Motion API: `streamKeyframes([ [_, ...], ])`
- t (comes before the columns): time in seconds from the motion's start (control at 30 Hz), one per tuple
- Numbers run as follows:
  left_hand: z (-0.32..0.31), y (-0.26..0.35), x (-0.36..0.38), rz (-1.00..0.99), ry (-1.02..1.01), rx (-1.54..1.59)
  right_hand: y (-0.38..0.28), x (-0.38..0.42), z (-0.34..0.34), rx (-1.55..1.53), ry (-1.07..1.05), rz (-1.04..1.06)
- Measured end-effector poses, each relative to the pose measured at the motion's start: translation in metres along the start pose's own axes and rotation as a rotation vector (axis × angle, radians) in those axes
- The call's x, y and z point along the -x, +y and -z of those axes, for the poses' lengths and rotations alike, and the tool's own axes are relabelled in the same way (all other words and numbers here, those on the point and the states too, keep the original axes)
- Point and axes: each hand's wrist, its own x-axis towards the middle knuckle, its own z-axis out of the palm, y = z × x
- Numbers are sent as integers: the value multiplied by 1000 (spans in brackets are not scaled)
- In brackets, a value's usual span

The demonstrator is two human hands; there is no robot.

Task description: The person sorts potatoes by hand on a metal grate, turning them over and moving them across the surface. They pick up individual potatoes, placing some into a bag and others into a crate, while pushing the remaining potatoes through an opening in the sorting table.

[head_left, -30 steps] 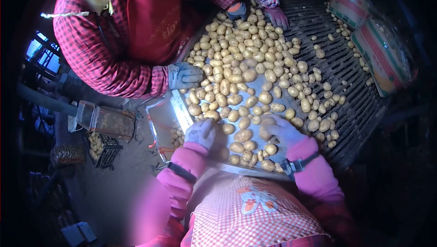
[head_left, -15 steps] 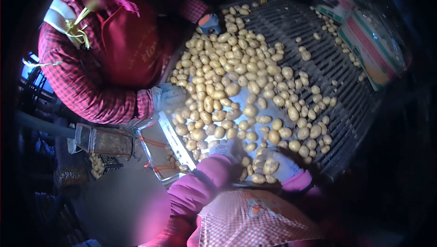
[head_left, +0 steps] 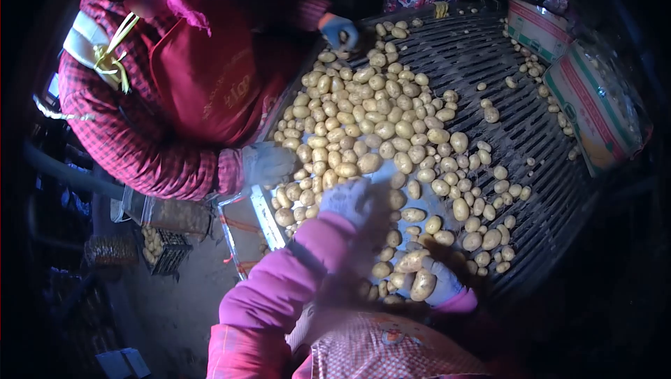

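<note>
Many yellow-brown potatoes (head_left: 384, 110) lie piled across a slatted sorting table (head_left: 552, 197) and a smooth bluish panel (head_left: 433, 204) near me. My left hand (head_left: 347, 201), in a pale glove, is over the near left part of the pile with its fingers curled; what they hold, if anything, is hidden. At the near edge my gloved right hand (head_left: 444, 285) is closed around a potato (head_left: 423, 285). Another potato (head_left: 412, 261) sits against its fingers. Smaller potatoes lie just left of that hand.
A co-worker in a red apron (head_left: 206, 78) stands at the left, one gloved hand (head_left: 269, 164) beside the pile and the other (head_left: 340, 32) farther back. Printed cartons (head_left: 594, 110) stand at the far right. A metal-edged chute (head_left: 267, 218) and a crate (head_left: 168, 250) are at the lower left.
My left hand has moved forward, away from my body, over the pile. My right hand stays near the edge, now gripping a potato more visibly. The view has shifted slightly.
</note>
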Motion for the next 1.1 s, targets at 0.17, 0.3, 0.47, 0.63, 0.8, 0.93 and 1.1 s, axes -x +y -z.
streamKeyframes([
  [0.17,-10,15,-75,102,-84,-363,-35,-5,-23,81,176,227],
  [0.3,-30,14,-100,117,-93,-540,-49,-38,-4,98,120,404],
  [0.47,-23,-2,-77,139,-33,428,-58,-56,-10,-515,-59,208],
  [0.63,-8,44,15,20,-38,1030,-42,-57,-24,-340,-17,310],
  [0.8,6,41,50,65,-147,647,-14,-37,-37,-322,100,148],
  [0.93,-31,20,66,-56,-44,653,3,-24,-35,-187,129,172],
  [1.1,-59,-62,94,76,69,920,17,-19,21,-78,-474,282],
])
